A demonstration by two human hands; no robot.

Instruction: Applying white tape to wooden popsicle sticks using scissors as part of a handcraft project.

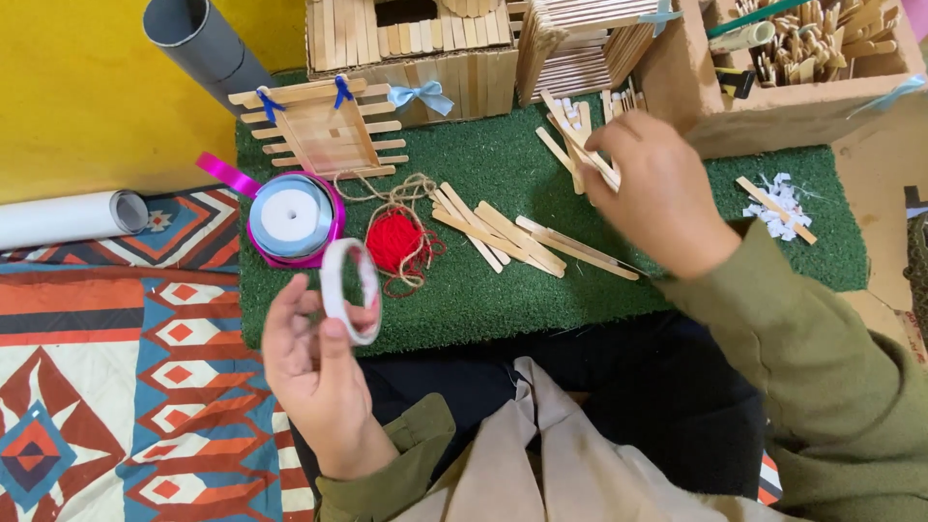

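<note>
My left hand (pixel 314 372) holds a white roll of tape (pixel 350 290) upright above the near edge of a green turf mat (pixel 493 290). My right hand (pixel 657 193) reaches over the mat's far right part and grips flat wooden craft sticks (pixel 578 145) with small white bits stuck on them. Several loose craft sticks (pixel 512 237) lie on the mat between my two hands. A ball of red yarn (pixel 394 242) with brown twine around it sits just beyond the tape roll.
A ribbon spool (pixel 292 218) with a pink rim rests at the mat's left. Behind it lie a stick ladder frame (pixel 324 130) with blue bows, stick-built houses (pixel 416 48) and a cardboard box (pixel 802 58) of sticks. Paper rolls (pixel 72 217) lie on the patterned rug (pixel 116 387).
</note>
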